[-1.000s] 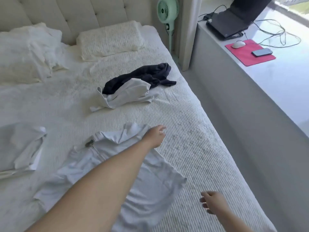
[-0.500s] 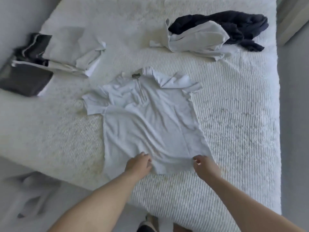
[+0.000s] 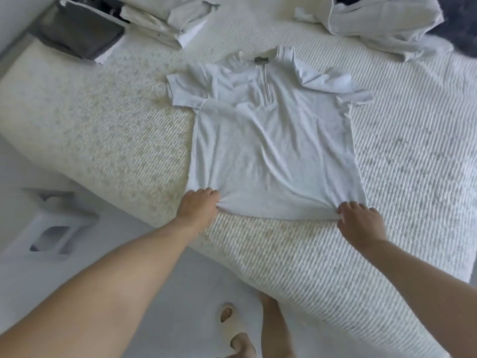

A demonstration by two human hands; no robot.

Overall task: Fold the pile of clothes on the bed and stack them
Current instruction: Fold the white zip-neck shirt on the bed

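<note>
A pale blue-white zip-neck shirt (image 3: 271,140) lies flat, front up, on the white ribbed bed cover (image 3: 402,177), collar away from me. My left hand (image 3: 198,209) pinches the hem's left corner. My right hand (image 3: 360,223) pinches the hem's right corner. The hem is drawn taut between them. A stack of folded clothes (image 3: 108,27), grey and white, sits at the far left of the bed. An unfolded heap with a white garment (image 3: 382,21) over a dark navy one (image 3: 462,29) lies at the far right.
The bed's near edge (image 3: 180,236) runs diagonally in front of me, with pale floor (image 3: 144,254) below it. A white object (image 3: 54,228) sits on the floor at left. My feet in pale slides (image 3: 229,329) stand close to the bed.
My left hand came back from the collar, and both hands took hold of the hem corners. The shirt now lies smoother and straighter. My view tilted down toward the bed's edge.
</note>
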